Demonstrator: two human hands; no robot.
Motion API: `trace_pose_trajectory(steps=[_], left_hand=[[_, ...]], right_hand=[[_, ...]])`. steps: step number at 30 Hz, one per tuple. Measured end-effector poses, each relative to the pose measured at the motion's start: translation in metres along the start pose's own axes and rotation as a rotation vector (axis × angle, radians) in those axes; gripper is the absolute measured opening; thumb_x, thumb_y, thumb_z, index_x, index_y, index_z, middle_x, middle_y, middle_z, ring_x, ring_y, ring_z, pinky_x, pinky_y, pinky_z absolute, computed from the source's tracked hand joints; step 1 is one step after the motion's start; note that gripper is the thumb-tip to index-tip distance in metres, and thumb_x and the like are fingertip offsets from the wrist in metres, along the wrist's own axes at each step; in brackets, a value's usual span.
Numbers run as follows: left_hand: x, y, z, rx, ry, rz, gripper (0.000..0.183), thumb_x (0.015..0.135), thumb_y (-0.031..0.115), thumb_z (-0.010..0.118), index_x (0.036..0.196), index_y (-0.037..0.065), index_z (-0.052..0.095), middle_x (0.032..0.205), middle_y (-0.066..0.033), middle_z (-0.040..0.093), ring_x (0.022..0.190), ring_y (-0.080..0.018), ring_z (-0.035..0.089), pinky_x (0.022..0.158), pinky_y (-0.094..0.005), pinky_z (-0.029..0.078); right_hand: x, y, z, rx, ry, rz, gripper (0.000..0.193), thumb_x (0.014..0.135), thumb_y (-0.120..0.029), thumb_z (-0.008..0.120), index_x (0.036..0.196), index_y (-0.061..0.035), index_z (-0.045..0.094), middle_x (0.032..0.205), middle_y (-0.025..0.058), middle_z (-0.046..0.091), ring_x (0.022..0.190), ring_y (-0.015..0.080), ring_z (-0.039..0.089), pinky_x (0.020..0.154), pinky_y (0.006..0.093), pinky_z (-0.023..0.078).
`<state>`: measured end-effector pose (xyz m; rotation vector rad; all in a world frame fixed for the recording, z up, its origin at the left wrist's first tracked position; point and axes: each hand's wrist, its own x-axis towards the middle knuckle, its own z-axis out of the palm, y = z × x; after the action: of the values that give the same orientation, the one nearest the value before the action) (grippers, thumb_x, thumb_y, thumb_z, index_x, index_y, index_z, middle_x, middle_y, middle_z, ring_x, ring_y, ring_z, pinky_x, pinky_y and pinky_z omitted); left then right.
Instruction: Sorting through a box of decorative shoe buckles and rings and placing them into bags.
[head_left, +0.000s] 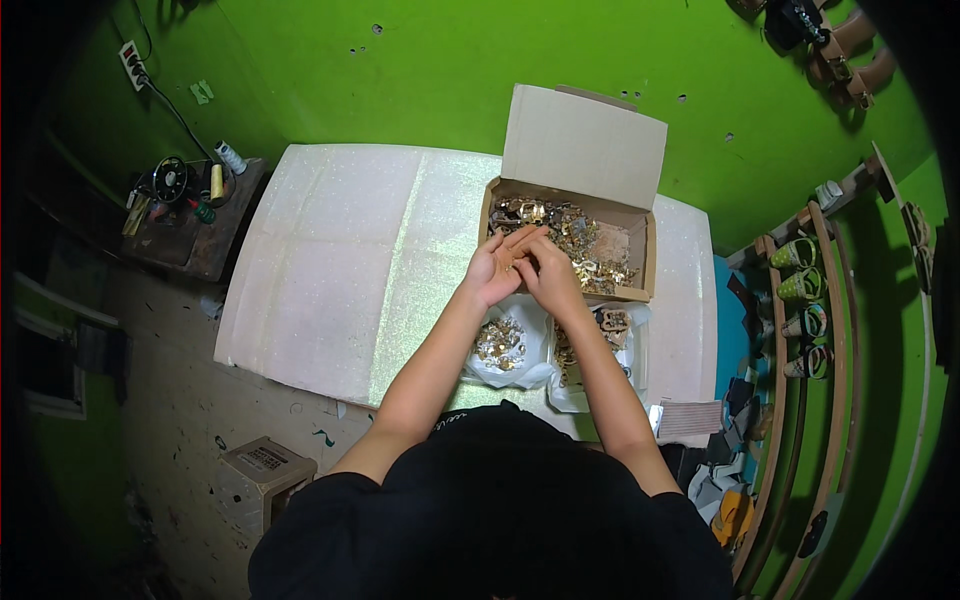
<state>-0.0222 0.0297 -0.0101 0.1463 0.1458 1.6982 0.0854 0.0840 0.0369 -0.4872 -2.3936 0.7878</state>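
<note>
Above the front edge of an open cardboard box (pixel 652 250), my left hand (pixel 493 272) is turned palm up with its fingers stretched out. Tiny shiny specks seem to lie on its palm, too small to name. My right hand (pixel 552 280) reaches over that palm, fingertips pinched together; whatever they hold is hidden. Many gold and silver metal buckles (pixel 570 228) fill the box, whose lid stands up at the back. Nearer me, a white plastic bag (pixel 535 372) holds small gold and silver metal pieces (pixel 500 343). Beside it, partly behind my right forearm, a lined container (pixel 642 345) holds more metal fittings.
A pale, shimmering sheet covers the table (pixel 320 260). A sewing-type spool stand with thread cones (pixel 230 157) sits on a small dark table at left. At right, a wooden rack (pixel 835 330) carries sandals (pixel 800 285). A cardboard carton (pixel 262 475) rests on the floor.
</note>
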Motion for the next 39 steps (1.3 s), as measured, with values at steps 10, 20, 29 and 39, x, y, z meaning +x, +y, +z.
trace_pose_trajectory(steps=[10,20,29,39], left_hand=[[-0.004,0.012,0.001,-0.094,-0.002,0.016,0.047,0.090,0.027,0.020,0.125,-0.004,0.026,0.131,-0.0179,0.026,0.122,-0.0265,0.026,0.100,-0.0368,0.024],[-0.001,0.003,-0.001,-0.020,-0.016,-0.023,0.048,0.090,0.028,0.018,0.124,-0.005,0.027,0.130,-0.0177,0.029,0.117,-0.0251,0.033,0.095,-0.0361,0.030],[0.002,0.000,-0.010,-0.033,-0.076,-0.076,0.050,0.090,0.030,0.014,0.122,-0.005,0.031,0.125,-0.0166,0.037,0.108,-0.0241,0.042,0.092,-0.0344,0.033],[-0.001,-0.002,0.008,0.056,0.057,-0.044,0.050,0.090,0.032,0.016,0.120,-0.005,0.032,0.127,-0.0171,0.035,0.116,-0.0250,0.035,0.099,-0.0353,0.026]], right_hand=[[-0.022,0.004,-0.021,0.332,-0.141,0.245,0.012,0.066,-0.007,0.062,0.076,-0.0009,0.059,0.062,0.0029,0.054,0.055,0.0084,0.046,0.053,0.0230,0.039],[-0.003,-0.002,-0.031,0.054,-0.148,0.058,0.016,0.067,-0.011,0.060,0.081,-0.0031,0.060,0.078,0.0105,0.054,0.073,0.0250,0.054,0.064,0.0319,0.043],[0.006,0.006,-0.013,-0.166,-0.095,-0.087,0.016,0.064,-0.013,0.063,0.078,-0.0063,0.061,0.080,0.0088,0.055,0.076,0.0266,0.055,0.067,0.0351,0.044],[0.003,0.015,-0.005,-0.298,-0.065,-0.175,0.016,0.068,-0.011,0.059,0.078,-0.0015,0.052,0.076,0.0117,0.053,0.071,0.0296,0.054,0.062,0.0372,0.043]])
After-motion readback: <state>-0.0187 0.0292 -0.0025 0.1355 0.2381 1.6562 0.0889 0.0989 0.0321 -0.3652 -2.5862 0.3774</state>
